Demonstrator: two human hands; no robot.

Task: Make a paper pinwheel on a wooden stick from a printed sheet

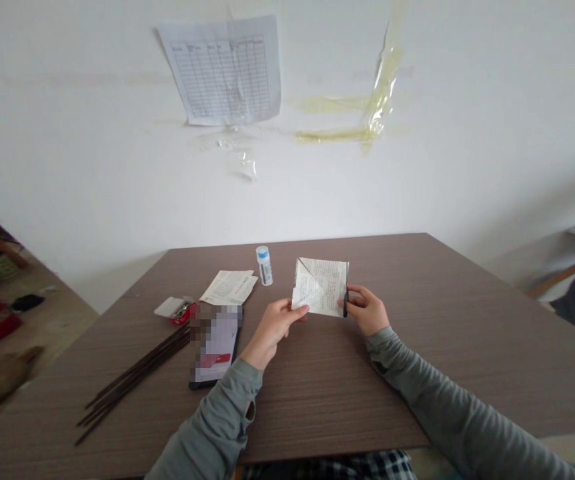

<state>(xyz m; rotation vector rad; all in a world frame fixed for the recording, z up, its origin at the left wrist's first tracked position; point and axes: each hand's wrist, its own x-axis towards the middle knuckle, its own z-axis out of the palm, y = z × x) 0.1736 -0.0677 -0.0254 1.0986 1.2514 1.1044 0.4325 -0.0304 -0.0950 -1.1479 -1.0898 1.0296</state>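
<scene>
Two hands (272, 328) (367, 310) hold paper (320, 287) and scissors (346, 293).

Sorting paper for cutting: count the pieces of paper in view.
3. One folded sheet held between left hand and right hand; one on the table; one chart on the wall.

I see a brown wood-grain worktop (467, 320) carrying a small bottle (264, 265) near its far edge, folded papers (229, 287), a little box (175, 309), a phone (216, 345) and dark sticks (135, 375) toward its left edge.
</scene>
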